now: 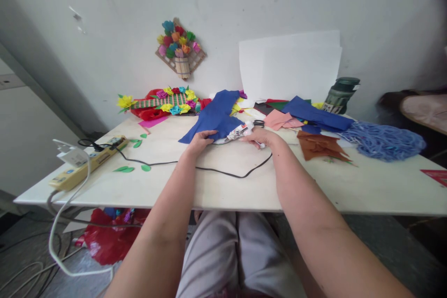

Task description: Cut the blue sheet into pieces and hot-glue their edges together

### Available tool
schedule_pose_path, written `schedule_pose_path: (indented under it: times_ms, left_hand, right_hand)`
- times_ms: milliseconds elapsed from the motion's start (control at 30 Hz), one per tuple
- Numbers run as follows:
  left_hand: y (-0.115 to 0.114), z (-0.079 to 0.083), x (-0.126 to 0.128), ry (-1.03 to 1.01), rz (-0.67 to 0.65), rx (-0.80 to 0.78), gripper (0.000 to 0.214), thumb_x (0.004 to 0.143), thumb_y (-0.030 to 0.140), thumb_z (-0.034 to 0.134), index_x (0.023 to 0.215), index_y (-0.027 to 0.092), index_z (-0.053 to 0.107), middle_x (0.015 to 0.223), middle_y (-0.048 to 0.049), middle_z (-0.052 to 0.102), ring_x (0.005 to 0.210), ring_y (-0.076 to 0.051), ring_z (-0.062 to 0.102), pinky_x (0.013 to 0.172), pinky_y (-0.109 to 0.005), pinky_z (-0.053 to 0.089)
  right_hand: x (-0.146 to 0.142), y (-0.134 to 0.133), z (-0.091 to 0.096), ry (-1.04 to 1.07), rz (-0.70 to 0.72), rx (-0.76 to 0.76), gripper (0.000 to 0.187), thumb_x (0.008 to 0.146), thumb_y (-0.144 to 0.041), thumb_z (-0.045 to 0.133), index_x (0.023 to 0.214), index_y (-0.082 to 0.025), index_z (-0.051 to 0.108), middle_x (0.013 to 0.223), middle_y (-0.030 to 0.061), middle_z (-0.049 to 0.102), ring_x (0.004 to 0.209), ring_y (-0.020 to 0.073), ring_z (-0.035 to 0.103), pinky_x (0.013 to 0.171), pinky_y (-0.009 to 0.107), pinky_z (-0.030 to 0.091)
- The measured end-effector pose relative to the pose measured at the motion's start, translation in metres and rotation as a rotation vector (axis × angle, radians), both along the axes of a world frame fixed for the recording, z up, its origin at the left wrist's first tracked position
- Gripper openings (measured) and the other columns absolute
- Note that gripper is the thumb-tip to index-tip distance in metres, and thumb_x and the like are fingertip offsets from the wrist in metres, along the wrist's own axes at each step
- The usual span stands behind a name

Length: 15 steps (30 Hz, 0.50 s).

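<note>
A large blue sheet [217,114], either cloth or crepe paper, lies across the middle of the table. My left hand [202,140] is closed on its near edge, thumb and fingers together. In my right hand [261,137] is a white glue gun [240,131] with a printed pattern, its nozzle pointing left toward the sheet's near edge. A black cord [223,173] runs from beside my right hand to the left. Just behind the glue gun are the black handles of scissors [258,123]. My fingertips on the right are partly hidden by the gun and hand.
A yellow power strip [89,163] with a white charger [73,154] sits at left, near green paper leaves [124,169]. Behind lies a flower-trimmed woven piece [160,101]. Brown sheets [321,145], blue yarn [387,140] and a dark green bottle [342,94] are at right.
</note>
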<state>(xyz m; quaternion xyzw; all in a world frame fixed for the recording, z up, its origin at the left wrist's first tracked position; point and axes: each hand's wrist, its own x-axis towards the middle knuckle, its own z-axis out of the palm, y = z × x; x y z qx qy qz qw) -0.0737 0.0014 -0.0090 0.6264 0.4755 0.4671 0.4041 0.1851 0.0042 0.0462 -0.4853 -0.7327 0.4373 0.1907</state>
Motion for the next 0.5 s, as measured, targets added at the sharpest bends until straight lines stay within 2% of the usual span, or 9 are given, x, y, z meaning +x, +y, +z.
schedule_pose_path:
  times_ms: [233,500]
  left_hand:
    - [-0.0026,0.0030,0.0022,-0.019,0.008,0.006,0.048,0.058,0.021,0.066,0.105,0.017,0.066,0.099,-0.0048,0.066,0.087,-0.021,0.059,0.086,-0.034,0.039]
    - [-0.0006,0.0003,0.0011,0.001,-0.012,0.013,0.048,0.061,0.022,0.064,0.109,0.016,0.063,0.100,-0.0053,0.066,0.083,-0.018,0.059,0.082,-0.033,0.041]
  right_hand:
    - [-0.0060,-0.0059,0.0041,0.056,-0.054,-0.049,0.026,0.068,-0.032,0.070,0.066,-0.015,0.051,0.046,-0.0021,0.055,0.030,0.0051,0.041,0.029,0.017,0.032]
    - [-0.0064,-0.0006,0.0000,0.038,-0.060,-0.027,0.027,0.069,-0.033,0.070,0.069,-0.015,0.051,0.046,-0.0032,0.053,0.031,0.0053,0.042,0.028,0.017,0.032]
